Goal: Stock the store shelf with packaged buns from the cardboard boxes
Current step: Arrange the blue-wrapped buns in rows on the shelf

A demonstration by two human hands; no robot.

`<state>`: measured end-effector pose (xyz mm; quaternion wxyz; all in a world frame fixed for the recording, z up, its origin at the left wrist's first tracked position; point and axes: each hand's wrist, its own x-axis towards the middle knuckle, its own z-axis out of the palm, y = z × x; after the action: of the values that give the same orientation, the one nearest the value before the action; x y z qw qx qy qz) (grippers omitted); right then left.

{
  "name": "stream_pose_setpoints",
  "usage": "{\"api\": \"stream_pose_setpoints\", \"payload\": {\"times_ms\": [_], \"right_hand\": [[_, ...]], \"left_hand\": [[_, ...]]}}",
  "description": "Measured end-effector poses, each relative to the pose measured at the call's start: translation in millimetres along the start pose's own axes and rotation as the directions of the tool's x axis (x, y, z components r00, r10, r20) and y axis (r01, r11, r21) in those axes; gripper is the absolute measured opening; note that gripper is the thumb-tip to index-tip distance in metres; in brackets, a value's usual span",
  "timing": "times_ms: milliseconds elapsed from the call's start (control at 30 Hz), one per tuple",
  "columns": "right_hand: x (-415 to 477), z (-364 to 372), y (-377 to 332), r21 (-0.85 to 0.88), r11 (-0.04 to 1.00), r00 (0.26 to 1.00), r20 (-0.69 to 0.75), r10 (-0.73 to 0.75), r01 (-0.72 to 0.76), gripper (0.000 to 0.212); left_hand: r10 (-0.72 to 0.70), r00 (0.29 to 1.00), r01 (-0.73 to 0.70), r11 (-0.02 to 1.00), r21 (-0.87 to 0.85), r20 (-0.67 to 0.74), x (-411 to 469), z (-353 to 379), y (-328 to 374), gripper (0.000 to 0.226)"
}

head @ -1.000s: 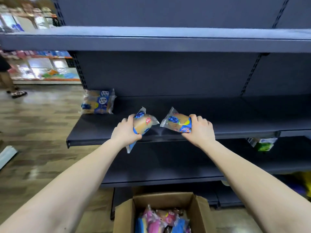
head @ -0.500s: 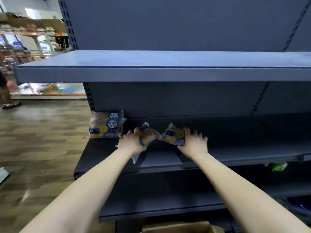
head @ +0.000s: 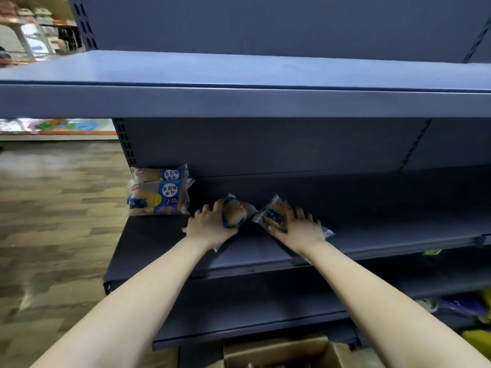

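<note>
While both arms have reached deeper over the shelf (head: 398, 235) than half a second ago, the left hand (head: 210, 227) curls its grip round one bun pack (head: 236, 212) and the right hand (head: 300, 227) round a second bun pack (head: 271, 216), wrapper tips nearly touching. Stacked packs (head: 159, 192) stand at the shelf's left end; bare board runs rightward along the front edge.

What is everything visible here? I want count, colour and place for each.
shelving unit: one, dark blue-grey, fills the view
stacked bun packets: two, blue and tan, left end of middle shelf
left bun packet: one, blue and tan, in left hand
right bun packet: one, blue and tan, in right hand
cardboard box: one, brown, bottom edge
green packet: one, green, lower shelf, right
floor: one, brown wood pattern, left
left hand: one, grips left bun packet
right hand: one, holds right bun packet
</note>
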<state>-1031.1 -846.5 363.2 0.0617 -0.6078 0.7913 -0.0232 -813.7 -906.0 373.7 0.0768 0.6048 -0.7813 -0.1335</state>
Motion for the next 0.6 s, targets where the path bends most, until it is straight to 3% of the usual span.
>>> {"api": "stream_pose_setpoints", "payload": {"times_ms": [267,433,600], "right_hand": [[-3.7,-1.1,2.2,0.038,0.999,0.999,-0.033,0.033,-0.032,0.09],[-13.2,-13.8,4.3,-0.144,0.989,0.975,-0.221,0.006,-0.039,0.077],[0.6,-43.7,-8.6,-0.132,0.991,0.944,-0.328,-0.024,-0.021,0.078]], "left_hand": [[0.05,0.999,-0.049,0.998,0.042,-0.006,-0.9,1.3,-0.8,0.087],[0.109,0.994,-0.108,0.992,0.065,-0.005,-9.6,-4.9,-10.4,0.088],[0.076,0.996,-0.078,0.996,0.046,0.035,-25.3,-17.9,-36.2,0.091]]}}
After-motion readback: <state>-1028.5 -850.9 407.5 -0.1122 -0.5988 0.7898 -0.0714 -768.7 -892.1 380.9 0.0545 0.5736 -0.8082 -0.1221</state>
